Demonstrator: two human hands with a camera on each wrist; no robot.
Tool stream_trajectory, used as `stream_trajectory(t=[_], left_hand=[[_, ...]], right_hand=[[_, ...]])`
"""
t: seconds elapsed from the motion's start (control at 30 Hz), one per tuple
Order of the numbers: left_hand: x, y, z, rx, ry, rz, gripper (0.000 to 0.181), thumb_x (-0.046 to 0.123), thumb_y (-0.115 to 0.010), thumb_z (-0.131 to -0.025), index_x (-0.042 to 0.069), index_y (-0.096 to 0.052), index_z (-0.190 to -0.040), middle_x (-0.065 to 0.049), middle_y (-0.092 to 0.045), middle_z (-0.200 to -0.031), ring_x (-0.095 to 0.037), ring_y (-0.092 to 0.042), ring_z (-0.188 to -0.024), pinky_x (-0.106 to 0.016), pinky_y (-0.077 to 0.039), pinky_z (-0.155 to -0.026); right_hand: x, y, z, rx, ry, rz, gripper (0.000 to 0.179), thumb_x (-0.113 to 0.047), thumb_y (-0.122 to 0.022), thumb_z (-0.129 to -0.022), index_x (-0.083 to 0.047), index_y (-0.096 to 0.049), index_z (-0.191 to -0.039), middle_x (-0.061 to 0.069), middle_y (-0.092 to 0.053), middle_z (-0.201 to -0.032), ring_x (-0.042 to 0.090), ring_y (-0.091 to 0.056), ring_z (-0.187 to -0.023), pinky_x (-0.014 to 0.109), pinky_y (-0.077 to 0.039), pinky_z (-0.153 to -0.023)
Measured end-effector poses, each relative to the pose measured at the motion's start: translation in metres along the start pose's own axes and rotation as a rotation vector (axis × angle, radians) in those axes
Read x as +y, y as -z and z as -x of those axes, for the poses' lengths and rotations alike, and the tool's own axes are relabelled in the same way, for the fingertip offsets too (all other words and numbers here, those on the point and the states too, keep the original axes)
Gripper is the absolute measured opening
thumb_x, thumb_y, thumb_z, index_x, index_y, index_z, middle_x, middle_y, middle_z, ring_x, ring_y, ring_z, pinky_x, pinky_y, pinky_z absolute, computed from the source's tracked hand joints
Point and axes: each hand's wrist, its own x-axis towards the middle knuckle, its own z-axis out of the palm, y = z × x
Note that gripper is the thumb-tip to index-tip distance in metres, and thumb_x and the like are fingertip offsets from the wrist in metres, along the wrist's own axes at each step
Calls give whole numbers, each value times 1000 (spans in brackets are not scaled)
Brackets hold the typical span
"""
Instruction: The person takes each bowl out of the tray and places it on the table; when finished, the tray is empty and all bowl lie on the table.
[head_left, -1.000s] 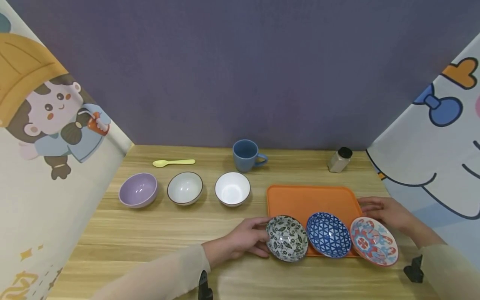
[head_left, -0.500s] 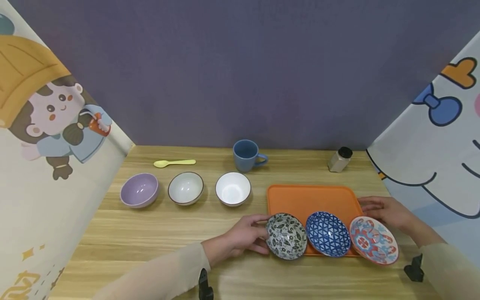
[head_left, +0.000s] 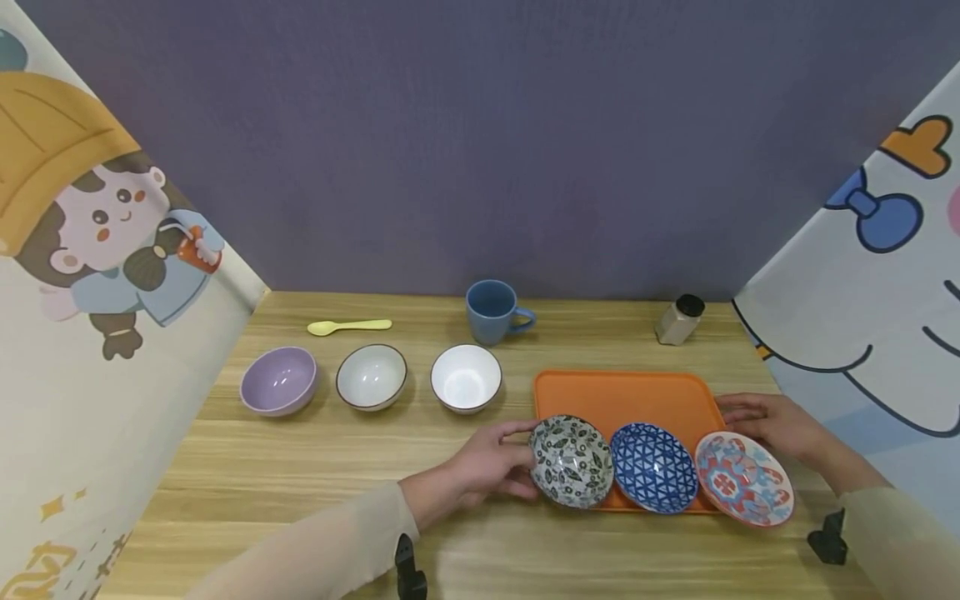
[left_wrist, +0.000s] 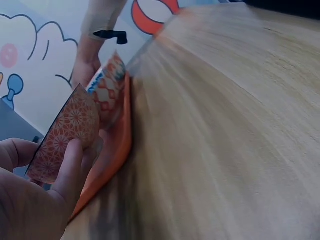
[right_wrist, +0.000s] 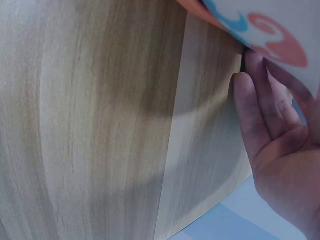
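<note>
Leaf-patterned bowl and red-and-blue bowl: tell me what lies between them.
The blue triangle-patterned bowl lies between them, as the head view shows.

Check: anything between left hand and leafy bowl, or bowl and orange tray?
Nothing visible: the left hand grips the leafy bowl, which overlaps the orange tray in the head view. Blue bowl is just alongside.

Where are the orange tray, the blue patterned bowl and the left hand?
Orange tray (head_left: 626, 397), head view: bare far part.
Blue patterned bowl (head_left: 654, 467), head view: inside middle.
Left hand (head_left: 490, 462), head view: its back.
</note>
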Motion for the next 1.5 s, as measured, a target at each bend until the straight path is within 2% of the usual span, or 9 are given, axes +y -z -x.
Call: stream_trajectory(t=[0.27, 0.43, 0.6, 0.8, 0.9, 1.1, 1.3, 1.4, 1.5], left_hand=[[19, 4, 9, -31, -53, 6, 70, -2, -66, -80, 14, -55, -148, -25, -73, -112, -29, -75, -80, -47, -66, -75], [35, 11, 20, -56, -93, 23, 69, -1, -66, -84, 13, -52, -150, -27, -71, -117, -33, -76, -86, -52, -65, -80], [50, 23, 34, -46, -116, 1, 66, 5, -66, -90, 14, -48, -153, -24, -67, -125, -31, -75, -90, -54, -62, -88], [59, 42, 51, 14, -125, 24, 65, 7, -65, -93, 14, -44, -155, -21, -68, -124, -27, -75, -89, -58, -60, -94], [63, 52, 61, 51, -136, 45, 66, 7, -64, -94, 14, -42, -156, -21, -66, -124, -28, -74, -91, -57, -60, -94], [65, 80, 87, 129, -170, 60, 68, 6, -61, -97, 14, -36, -159, -23, -55, -137, -29, -73, -97, -52, -61, -93], [58, 110, 114, 202, -180, 56, 69, 6, -57, -99, 12, -27, -162, -26, -41, -147, -31, -71, -101, -53, -59, -97], [52, 124, 127, 268, -179, 74, 70, 6, -55, -100, 12, -25, -162, -28, -39, -148, -32, -72, -102, -53, -59, -99], [46, 140, 140, 348, -186, 84, 69, 6, -54, -102, 11, -23, -163, -24, -44, -145, -31, -73, -102, -51, -59, -98]], right_hand=[[-2, 0, 0, 1, -4, 9, 55, -13, -62, -102, 7, -44, -150, 30, -65, -128, 22, -69, -104, 29, -63, -74], [-2, 0, -1, -1, -1, 0, 55, -13, -62, -102, 7, -44, -150, 30, -65, -129, 20, -70, -103, 29, -63, -74], [-1, 1, -2, -1, -1, 8, 54, -14, -62, -103, 7, -44, -150, 29, -65, -129, 19, -69, -103, 28, -63, -74], [-2, 1, -1, -10, 18, -11, 55, -14, -61, -103, 6, -43, -151, 30, -65, -129, 4, -67, -96, 28, -63, -74], [-3, 1, 0, -14, 27, -16, 56, -15, -61, -103, 6, -43, -151, 30, -64, -129, 2, -67, -95, 29, -63, -73], [-2, 0, 0, -6, 18, 15, 55, -17, -62, -103, 5, -44, -151, 29, -65, -129, 14, -69, -101, 29, -63, -74], [-1, 0, 0, 4, 8, 45, 54, -15, -61, -102, 3, -46, -151, 28, -65, -130, 29, -68, -109, 28, -62, -75], [-1, 0, 1, 9, 7, 59, 54, -18, -62, -102, 3, -47, -150, 28, -66, -129, 32, -68, -111, 28, -61, -75], [-1, 0, 1, 11, 9, 71, 56, -21, -63, -102, 4, -47, -150, 28, -66, -129, 32, -68, -110, 27, -61, -75]])
